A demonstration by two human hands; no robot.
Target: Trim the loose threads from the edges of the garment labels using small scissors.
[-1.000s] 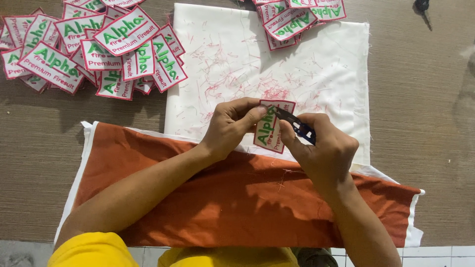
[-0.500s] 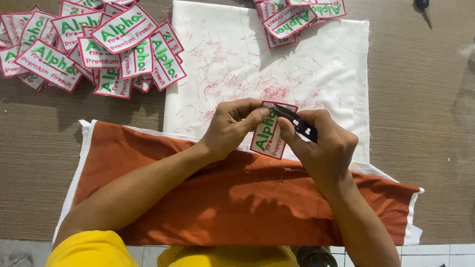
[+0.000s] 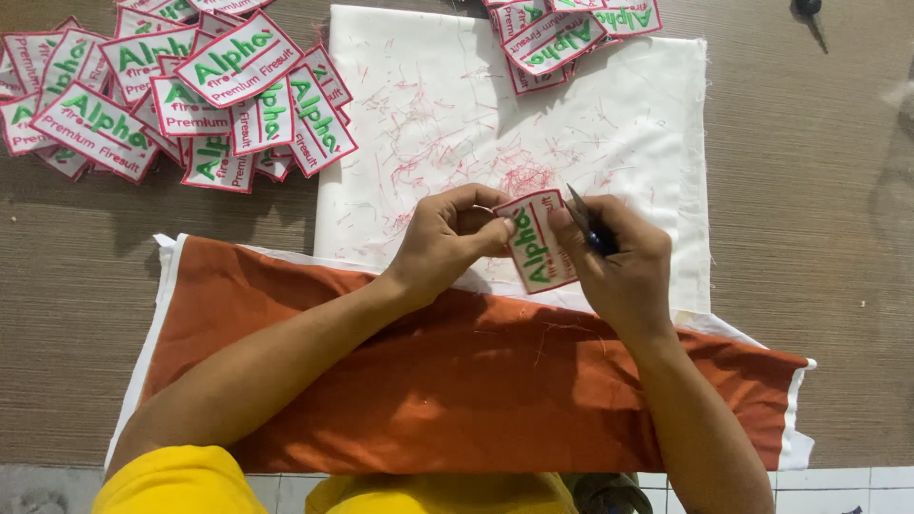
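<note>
White patch (image 3: 535, 243) with red border sits mid-frame, pinched at its left edge by the left hand (image 3: 447, 238). Its long axis runs nearly vertical. Just right, touching, the right hand (image 3: 619, 262) grips small snips (image 3: 586, 221), tips at the patch's upper right corner.

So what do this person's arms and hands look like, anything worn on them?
Both forearms are bare down to the wrists, with no gloves, watch or bracelet showing. The left hand seems to have a thin ring on one finger; the right hand shows none. Yellow clothing appears at the left shoulder and along the bottom edge, probably short-sleeved.
</note>
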